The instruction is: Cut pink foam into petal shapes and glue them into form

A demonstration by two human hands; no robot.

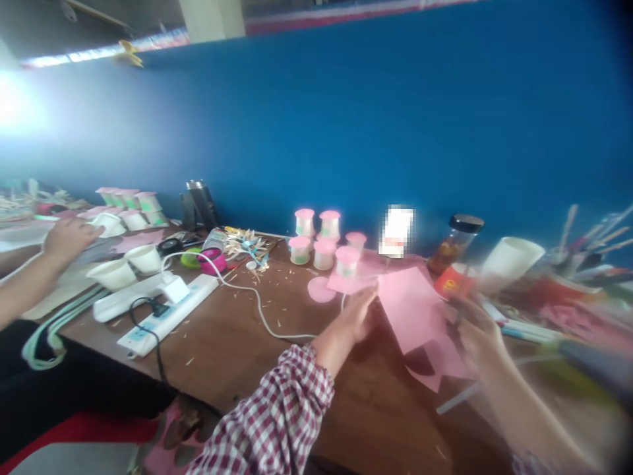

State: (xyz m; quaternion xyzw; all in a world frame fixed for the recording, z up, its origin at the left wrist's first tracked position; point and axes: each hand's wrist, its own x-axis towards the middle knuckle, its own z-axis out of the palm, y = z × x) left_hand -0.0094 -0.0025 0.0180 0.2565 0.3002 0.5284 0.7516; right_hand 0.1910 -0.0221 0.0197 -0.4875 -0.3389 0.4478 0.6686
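Between fingers of left hand (360,313) and right hand (473,324) was pink paper (406,309), left ones pinched on its edge, right ones' spread and hold too blurred to tell.

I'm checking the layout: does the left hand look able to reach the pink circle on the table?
Probably yes: the pink circle lies close by, mostly uncovered, though the left hand seems to touch the pink sheet.

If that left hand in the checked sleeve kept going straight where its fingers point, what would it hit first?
Probably the pink sheet, whose corner appears right at the left hand, though blur and a single view leave the depth unclear.
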